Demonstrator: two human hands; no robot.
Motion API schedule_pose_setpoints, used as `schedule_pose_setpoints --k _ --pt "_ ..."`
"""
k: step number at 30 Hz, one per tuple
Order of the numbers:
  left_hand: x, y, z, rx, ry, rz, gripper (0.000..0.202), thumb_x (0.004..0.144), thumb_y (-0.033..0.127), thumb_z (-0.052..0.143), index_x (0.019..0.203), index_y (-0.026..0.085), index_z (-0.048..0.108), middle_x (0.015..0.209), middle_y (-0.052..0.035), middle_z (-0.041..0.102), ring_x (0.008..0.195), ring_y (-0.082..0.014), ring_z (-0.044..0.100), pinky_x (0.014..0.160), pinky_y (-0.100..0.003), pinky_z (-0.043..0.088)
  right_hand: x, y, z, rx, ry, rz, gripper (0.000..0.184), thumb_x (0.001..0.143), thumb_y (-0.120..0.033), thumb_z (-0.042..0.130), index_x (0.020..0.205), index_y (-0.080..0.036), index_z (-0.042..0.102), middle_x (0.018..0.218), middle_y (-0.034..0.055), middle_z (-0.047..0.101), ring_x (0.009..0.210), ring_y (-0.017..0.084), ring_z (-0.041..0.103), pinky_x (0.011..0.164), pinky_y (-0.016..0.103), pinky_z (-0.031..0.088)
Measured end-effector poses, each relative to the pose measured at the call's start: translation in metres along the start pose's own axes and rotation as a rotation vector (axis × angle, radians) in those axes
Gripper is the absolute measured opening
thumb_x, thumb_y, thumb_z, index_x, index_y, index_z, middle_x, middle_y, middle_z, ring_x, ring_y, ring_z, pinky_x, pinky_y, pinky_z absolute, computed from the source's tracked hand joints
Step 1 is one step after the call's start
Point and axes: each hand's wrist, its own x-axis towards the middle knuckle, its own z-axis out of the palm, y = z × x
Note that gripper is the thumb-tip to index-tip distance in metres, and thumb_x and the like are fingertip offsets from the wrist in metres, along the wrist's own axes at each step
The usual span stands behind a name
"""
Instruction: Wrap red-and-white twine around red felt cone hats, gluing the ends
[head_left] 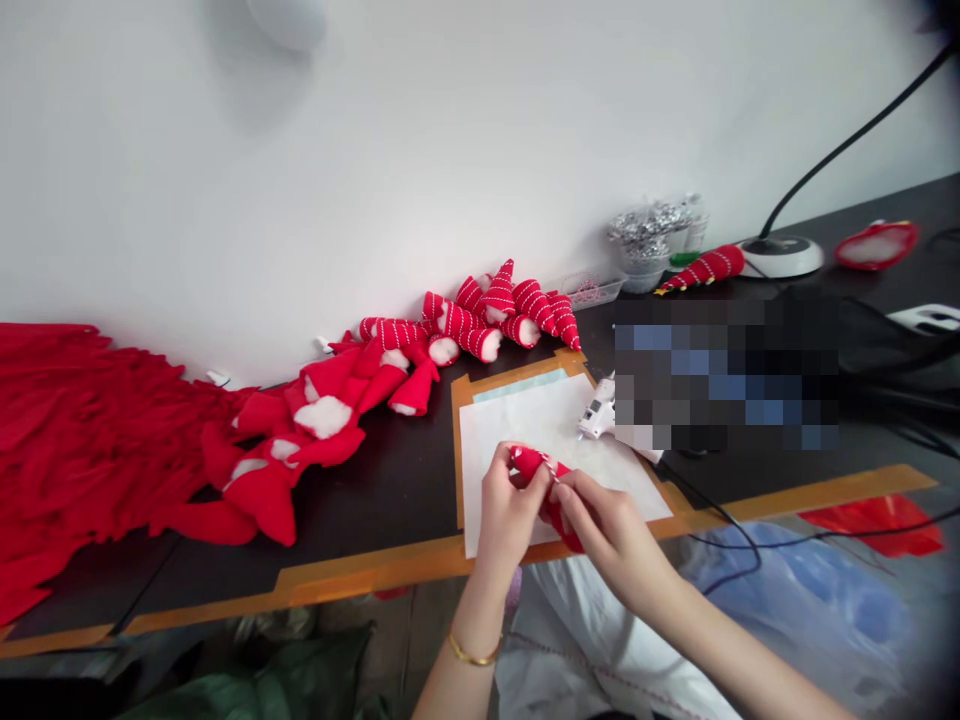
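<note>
From here I see the left hand gripping a red cloth piece while the right hand pinches at the striped cord across it, above a white sheet at the near edge of the worktop. A glue gun lies by the sheet's right side. Toward the wall sit cord-wrapped cones; leftward, plain stuffed pieces, then heaped red cloth.
</note>
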Motion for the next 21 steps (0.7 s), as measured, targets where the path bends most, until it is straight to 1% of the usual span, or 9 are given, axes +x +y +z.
schedule_pose_setpoints --k 2,6,7,9,12,14,17,19,21 --pt "-0.002 -0.001 0.001 -0.023 -0.007 -0.013 0.026 0.086 0.039 0.07 0.099 0.021 0.056 0.086 0.0011 0.061 0.077 -0.0147 0.061 0.07 -0.024 0.051 -0.001 0.001 0.0 -0.072 -0.001 -0.008 0.029 0.106 -0.034 0.039 0.084 -0.021 0.054 0.071 0.001 0.061 0.062 0.016 0.054 0.061 0.027 0.043" --pt "-0.005 -0.004 -0.012 -0.212 -0.25 -0.101 0.04 0.085 0.034 0.069 0.121 0.022 0.056 0.115 -0.0054 0.062 0.088 -0.0163 0.064 0.078 -0.03 0.056 0.0 0.011 -0.002 -0.168 -0.003 0.002 0.03 0.105 -0.032 0.04 0.082 -0.021 0.055 0.071 0.0018 0.061 0.062 0.017 0.056 0.061 0.029 0.044" --pt "-0.006 -0.004 -0.016 -0.202 -0.258 -0.096 0.046 0.085 0.033 0.069 0.128 0.023 0.054 0.121 -0.0069 0.061 0.088 -0.0162 0.065 0.076 -0.03 0.057 0.001 0.014 -0.002 -0.183 -0.011 0.0 0.03 0.105 -0.032 0.04 0.082 -0.021 0.056 0.07 0.0018 0.061 0.062 0.017 0.056 0.061 0.029 0.044" --pt "-0.005 -0.003 -0.024 -0.105 -0.199 -0.029 0.056 0.086 0.033 0.07 0.139 0.025 0.05 0.133 -0.0097 0.057 0.096 -0.0177 0.065 0.077 -0.028 0.057 0.002 0.017 -0.002 -0.199 -0.031 -0.013 0.029 0.104 -0.031 0.042 0.082 -0.021 0.057 0.071 0.002 0.061 0.063 0.018 0.057 0.062 0.03 0.044" --pt "0.0 0.001 -0.033 -0.015 -0.184 0.067 0.058 0.088 0.031 0.07 0.142 0.025 0.05 0.142 -0.0112 0.055 0.12 -0.0228 0.06 0.092 -0.03 0.054 0.004 0.016 -0.002 -0.207 -0.047 -0.025 0.026 0.103 -0.029 0.044 0.083 -0.021 0.058 0.072 0.0015 0.061 0.063 0.018 0.057 0.062 0.03 0.043" --pt "0.006 0.004 -0.036 -0.001 -0.249 0.074 0.051 0.089 0.03 0.07 0.137 0.023 0.055 0.138 -0.0108 0.06 0.121 -0.0236 0.061 0.095 -0.031 0.053 0.006 0.014 -0.003 -0.212 -0.052 -0.03 0.026 0.103 -0.029 0.045 0.082 -0.021 0.057 0.07 0.0005 0.059 0.062 0.017 0.055 0.061 0.029 0.042" --pt "0.013 0.006 -0.039 0.034 -0.284 0.091 0.029 0.088 0.027 0.07 0.114 0.02 0.061 0.125 -0.0099 0.066 0.115 -0.0225 0.064 0.09 -0.03 0.054 0.009 0.009 -0.003 -0.22 -0.065 -0.043 0.026 0.104 -0.027 0.045 0.082 -0.021 0.057 0.069 0.0 0.058 0.062 0.017 0.055 0.06 0.029 0.041" --pt "0.012 0.004 -0.04 0.03 -0.238 0.094 0.027 0.086 0.026 0.071 0.108 0.02 0.057 0.116 -0.0081 0.068 0.108 -0.0206 0.066 0.086 -0.028 0.054 0.008 0.008 -0.002 -0.229 -0.076 -0.052 0.025 0.104 -0.026 0.045 0.083 -0.021 0.057 0.071 0.0011 0.061 0.063 0.017 0.057 0.061 0.029 0.042" --pt "0.007 0.0 -0.041 0.023 -0.151 0.075 0.035 0.085 0.026 0.073 0.113 0.021 0.054 0.106 -0.0046 0.067 0.098 -0.0181 0.068 0.083 -0.027 0.054 0.006 0.009 0.002 -0.249 -0.086 -0.068 0.022 0.104 -0.025 0.044 0.088 -0.02 0.058 0.076 0.0037 0.064 0.067 0.019 0.06 0.063 0.03 0.045"
